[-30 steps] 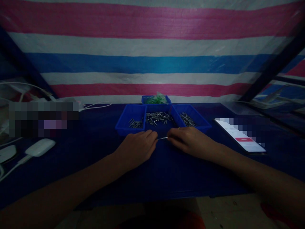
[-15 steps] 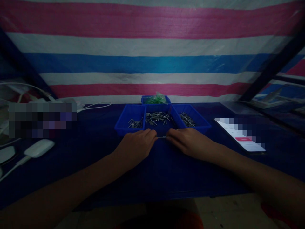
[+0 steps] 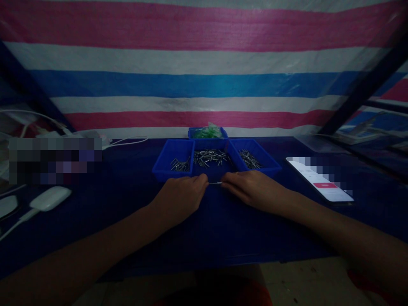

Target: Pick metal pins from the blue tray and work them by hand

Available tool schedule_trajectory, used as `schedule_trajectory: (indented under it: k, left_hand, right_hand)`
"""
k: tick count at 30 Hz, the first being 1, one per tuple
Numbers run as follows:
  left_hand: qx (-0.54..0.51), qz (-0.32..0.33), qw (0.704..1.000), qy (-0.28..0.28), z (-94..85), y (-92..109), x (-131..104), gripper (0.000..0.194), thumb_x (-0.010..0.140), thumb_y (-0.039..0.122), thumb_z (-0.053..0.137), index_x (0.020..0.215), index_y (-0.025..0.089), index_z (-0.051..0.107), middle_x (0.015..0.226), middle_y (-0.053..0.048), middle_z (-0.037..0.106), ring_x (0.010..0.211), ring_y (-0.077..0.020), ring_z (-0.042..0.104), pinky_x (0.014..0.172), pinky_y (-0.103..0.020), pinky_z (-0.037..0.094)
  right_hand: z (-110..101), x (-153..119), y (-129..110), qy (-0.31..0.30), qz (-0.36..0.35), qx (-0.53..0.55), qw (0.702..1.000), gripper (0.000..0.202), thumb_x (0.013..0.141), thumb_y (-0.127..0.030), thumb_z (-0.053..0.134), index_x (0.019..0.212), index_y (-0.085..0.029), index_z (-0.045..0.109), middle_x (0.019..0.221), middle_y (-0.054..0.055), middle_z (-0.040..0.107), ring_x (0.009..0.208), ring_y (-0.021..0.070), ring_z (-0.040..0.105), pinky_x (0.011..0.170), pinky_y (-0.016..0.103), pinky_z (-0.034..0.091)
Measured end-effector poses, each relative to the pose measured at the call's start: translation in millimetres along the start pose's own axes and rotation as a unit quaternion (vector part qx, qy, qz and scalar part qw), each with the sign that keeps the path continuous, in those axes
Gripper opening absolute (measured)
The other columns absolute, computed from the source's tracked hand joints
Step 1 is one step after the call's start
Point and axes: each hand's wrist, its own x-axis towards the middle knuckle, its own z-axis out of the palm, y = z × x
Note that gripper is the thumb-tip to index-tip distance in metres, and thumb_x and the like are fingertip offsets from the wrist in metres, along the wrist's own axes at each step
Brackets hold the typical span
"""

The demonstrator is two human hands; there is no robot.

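My left hand (image 3: 181, 195) and my right hand (image 3: 253, 187) face each other over the near side of the trays, fingertips pinched. Between them runs a thin, straight metal pin (image 3: 215, 183), level, one end in each hand. Its right part looks thicker and brighter; the fingers cover both ends. Just beyond, a left blue tray (image 3: 170, 173) holds a few metal pins (image 3: 180, 164). A larger heap of similar pins (image 3: 210, 157) lies in the middle, and more pins (image 3: 249, 159) fill part of a right blue tray (image 3: 270, 163).
Behind these is a small blue tray (image 3: 191, 135) with green plastic bags (image 3: 208, 131). A lit phone (image 3: 331, 193) lies at right on the dark blue table (image 3: 223, 233). White chargers (image 3: 51, 198) and cables sit at left. A striped sheet (image 3: 204, 85) closes off the back.
The view has shifted very slightly. Both hands keep their pinch on the metal pin, in nearly the same place.
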Motion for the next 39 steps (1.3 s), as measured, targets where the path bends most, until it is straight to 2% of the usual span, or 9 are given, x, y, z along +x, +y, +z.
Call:
schedule_trajectory:
  k: [6,10,17,20,23,25,28,33,39]
  left_hand:
    - [-0.014,0.003,0.999,-0.042,-2.9,3,-1,0.020,0.088,0.030,0.035,0.086,0.018,0.051,0.077,-0.001,0.062,0.067,-0.0164,0.060,0.053,-0.025,0.040]
    - [-0.005,0.017,0.998,-0.060,-1.8,1,-2,0.022,0.088,0.030,0.033,0.085,0.018,0.051,0.077,-0.002,0.061,0.071,-0.0167,0.059,0.055,-0.026,0.041]
    - [0.002,0.023,0.998,-0.066,1.9,0,-3,0.023,0.088,0.030,0.033,0.083,0.018,0.052,0.077,-0.001,0.060,0.069,-0.0167,0.059,0.053,-0.026,0.040]
    - [0.006,0.020,0.997,-0.069,2.4,0,-3,0.023,0.088,0.029,0.032,0.083,0.019,0.052,0.078,-0.001,0.060,0.067,-0.0168,0.059,0.051,-0.025,0.039]
    - [0.010,0.020,0.998,-0.067,1.8,0,-3,0.023,0.088,0.030,0.033,0.083,0.019,0.052,0.077,-0.001,0.060,0.067,-0.0170,0.059,0.050,-0.025,0.039]
    - [0.015,0.023,0.997,-0.066,1.4,0,-3,0.023,0.088,0.029,0.033,0.083,0.019,0.052,0.077,-0.001,0.060,0.066,-0.0170,0.059,0.050,-0.025,0.039]
    - [0.020,0.026,0.997,-0.067,2.1,0,-4,0.021,0.088,0.028,0.034,0.083,0.019,0.052,0.078,-0.001,0.059,0.066,-0.0171,0.059,0.050,-0.026,0.039]
    - [0.026,0.029,0.997,-0.063,3.5,1,-4,0.019,0.087,0.027,0.035,0.083,0.019,0.051,0.078,-0.001,0.058,0.066,-0.0176,0.059,0.050,-0.026,0.041]
    - [0.036,0.032,0.996,-0.070,2.2,2,-3,0.017,0.087,0.025,0.036,0.084,0.019,0.051,0.078,-0.001,0.058,0.067,-0.0184,0.059,0.049,-0.027,0.041]
  right_hand:
    - [-13,0,9,0.045,0.028,-0.041,0.998,0.025,0.089,-0.028,0.035,0.092,-0.016,0.057,0.077,0.004,0.063,0.066,0.0142,0.058,0.059,0.026,0.038]
    - [-28,0,28,0.115,0.108,-0.104,0.982,0.028,0.088,-0.032,0.036,0.095,-0.016,0.058,0.074,0.005,0.064,0.062,0.0155,0.058,0.056,0.027,0.037]
    - [-35,-1,64,0.107,0.252,-0.225,0.935,0.030,0.086,-0.034,0.036,0.094,-0.016,0.059,0.076,0.009,0.065,0.063,0.0211,0.058,0.054,0.030,0.037]
    - [-30,1,61,0.142,0.238,-0.210,0.938,0.032,0.085,-0.033,0.038,0.107,-0.015,0.053,0.095,0.011,0.062,0.070,0.0208,0.059,0.058,0.032,0.041]
    - [-23,2,38,0.161,0.148,-0.148,0.964,0.029,0.087,-0.029,0.038,0.107,-0.015,0.053,0.099,0.011,0.059,0.075,0.0187,0.058,0.064,0.032,0.044]
    - [-15,1,19,0.121,0.036,-0.076,0.989,0.026,0.087,-0.026,0.038,0.105,-0.014,0.054,0.096,0.009,0.059,0.084,0.0174,0.057,0.073,0.030,0.044]
    - [0,0,-1,0.034,-0.033,0.013,0.999,0.028,0.088,-0.026,0.038,0.109,-0.016,0.053,0.103,0.008,0.058,0.089,0.0155,0.057,0.077,0.028,0.046]
    - [21,3,2,-0.006,0.042,-0.018,0.999,0.039,0.088,-0.033,0.038,0.121,-0.013,0.048,0.128,0.015,0.043,0.098,0.0239,0.056,0.080,0.037,0.047]
    - [27,13,5,-0.004,0.109,-0.066,0.992,0.051,0.088,-0.042,0.034,0.128,-0.010,0.039,0.134,0.021,0.034,0.102,0.0309,0.054,0.079,0.042,0.047]
